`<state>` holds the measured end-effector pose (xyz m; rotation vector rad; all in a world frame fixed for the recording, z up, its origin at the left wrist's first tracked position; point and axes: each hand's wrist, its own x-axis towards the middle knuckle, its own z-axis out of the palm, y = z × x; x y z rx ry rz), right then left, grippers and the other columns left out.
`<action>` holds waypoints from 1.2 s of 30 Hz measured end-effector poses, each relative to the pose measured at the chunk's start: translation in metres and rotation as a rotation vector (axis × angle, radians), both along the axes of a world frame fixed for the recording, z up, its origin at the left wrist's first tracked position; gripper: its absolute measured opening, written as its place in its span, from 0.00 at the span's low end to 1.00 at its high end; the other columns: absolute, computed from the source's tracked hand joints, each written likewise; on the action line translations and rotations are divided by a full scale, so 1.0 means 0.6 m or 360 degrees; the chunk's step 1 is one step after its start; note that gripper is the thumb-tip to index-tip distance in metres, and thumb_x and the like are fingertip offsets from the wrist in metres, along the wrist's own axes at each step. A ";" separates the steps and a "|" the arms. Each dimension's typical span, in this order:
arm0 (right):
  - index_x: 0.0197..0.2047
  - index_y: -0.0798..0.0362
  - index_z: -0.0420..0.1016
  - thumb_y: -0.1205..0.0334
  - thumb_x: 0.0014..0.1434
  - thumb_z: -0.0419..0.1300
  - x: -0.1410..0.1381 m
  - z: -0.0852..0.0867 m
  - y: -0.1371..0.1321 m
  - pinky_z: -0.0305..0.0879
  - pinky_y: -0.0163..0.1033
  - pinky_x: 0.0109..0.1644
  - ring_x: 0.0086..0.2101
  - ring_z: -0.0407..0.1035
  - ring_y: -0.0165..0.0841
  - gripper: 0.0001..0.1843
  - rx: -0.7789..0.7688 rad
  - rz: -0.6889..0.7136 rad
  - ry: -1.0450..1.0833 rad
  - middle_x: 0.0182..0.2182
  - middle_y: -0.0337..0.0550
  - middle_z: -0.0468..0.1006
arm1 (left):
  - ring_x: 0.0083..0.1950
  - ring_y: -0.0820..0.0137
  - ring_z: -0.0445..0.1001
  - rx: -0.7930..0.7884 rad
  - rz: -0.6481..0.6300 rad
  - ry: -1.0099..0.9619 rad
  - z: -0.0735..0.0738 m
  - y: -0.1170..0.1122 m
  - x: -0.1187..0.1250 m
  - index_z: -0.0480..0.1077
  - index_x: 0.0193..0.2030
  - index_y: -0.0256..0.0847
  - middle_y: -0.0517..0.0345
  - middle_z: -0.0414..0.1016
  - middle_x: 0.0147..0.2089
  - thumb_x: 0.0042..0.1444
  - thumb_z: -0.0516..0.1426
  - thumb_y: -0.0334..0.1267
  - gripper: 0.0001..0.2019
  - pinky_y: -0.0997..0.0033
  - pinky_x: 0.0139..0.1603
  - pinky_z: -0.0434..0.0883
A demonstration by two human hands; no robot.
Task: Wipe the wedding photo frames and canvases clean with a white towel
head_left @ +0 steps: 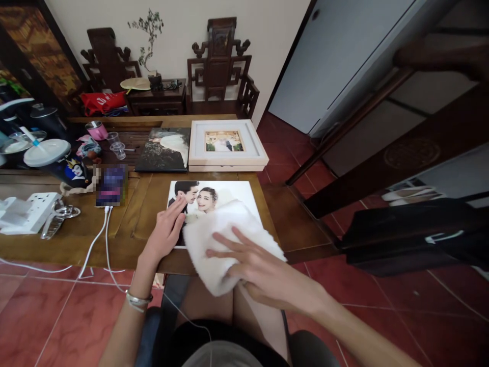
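A photo panel (229, 189) with a couple printed on it lies flat near the front edge of the wooden table. My left hand (168, 229) rests on its left side, fingers stretched out over the printed picture. Over the panel's lower right part a fluffy white cloth (214, 229) is spread, hiding that area, and it hangs past the table's front edge. My right hand (248, 260) presses on this cloth with fingers spread; its thumb side is tucked into the folds.
Behind the panel are a framed photo (248, 130) on a pale box and a dark photo panel (153, 153). To the left are a phone (110, 186) with white cables, a power strip (32, 214), a clear hair clip (57, 219) and a lidded cup (48, 153). Wooden chairs (219, 66) stand beyond.
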<state>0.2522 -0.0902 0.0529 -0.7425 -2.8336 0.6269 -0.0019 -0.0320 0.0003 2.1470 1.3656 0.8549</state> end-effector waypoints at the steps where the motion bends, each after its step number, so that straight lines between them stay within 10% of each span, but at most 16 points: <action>1: 0.40 0.52 0.77 0.82 0.38 0.46 0.015 0.000 0.001 0.34 0.60 0.69 0.66 0.42 0.38 0.31 -0.0005 -0.0056 -0.0010 0.62 0.41 0.65 | 0.71 0.64 0.52 -0.0007 -0.0001 0.0060 -0.002 0.001 0.000 0.57 0.66 0.42 0.50 0.56 0.69 0.67 0.43 0.41 0.22 0.53 0.68 0.53; 10: 0.53 0.55 0.73 0.80 0.45 0.46 0.002 -0.035 0.125 0.39 0.69 0.64 0.65 0.46 0.48 0.34 -0.0025 -0.0789 0.0157 0.56 0.51 0.72 | 0.70 0.62 0.55 0.0068 0.0030 0.0162 -0.011 0.005 -0.002 0.61 0.64 0.42 0.49 0.59 0.68 0.65 0.47 0.37 0.21 0.51 0.66 0.57; 18: 0.56 0.48 0.72 0.80 0.46 0.46 -0.142 -0.013 0.222 0.39 0.71 0.62 0.65 0.47 0.49 0.36 -0.0014 -0.0431 0.0173 0.56 0.41 0.72 | 0.65 0.58 0.64 0.0127 0.0069 0.0117 -0.012 0.010 -0.004 0.68 0.58 0.40 0.47 0.67 0.62 0.63 0.50 0.38 0.18 0.51 0.63 0.62; 31: 0.48 0.52 0.75 0.77 0.48 0.48 0.149 -0.077 0.145 0.52 0.56 0.65 0.61 0.59 0.41 0.27 0.0428 -0.0984 0.0267 0.54 0.48 0.74 | 0.69 0.61 0.57 0.0106 0.0038 0.0121 -0.010 0.009 -0.002 0.64 0.62 0.39 0.47 0.62 0.66 0.64 0.48 0.37 0.20 0.48 0.66 0.57; 36: 0.40 0.54 0.77 0.82 0.45 0.48 0.152 -0.052 0.131 0.44 0.59 0.68 0.66 0.44 0.43 0.25 0.0742 -0.0841 0.0228 0.63 0.46 0.62 | 0.68 0.61 0.58 0.0110 0.0062 0.0120 -0.008 0.006 -0.002 0.64 0.62 0.43 0.48 0.63 0.66 0.64 0.49 0.37 0.20 0.47 0.66 0.58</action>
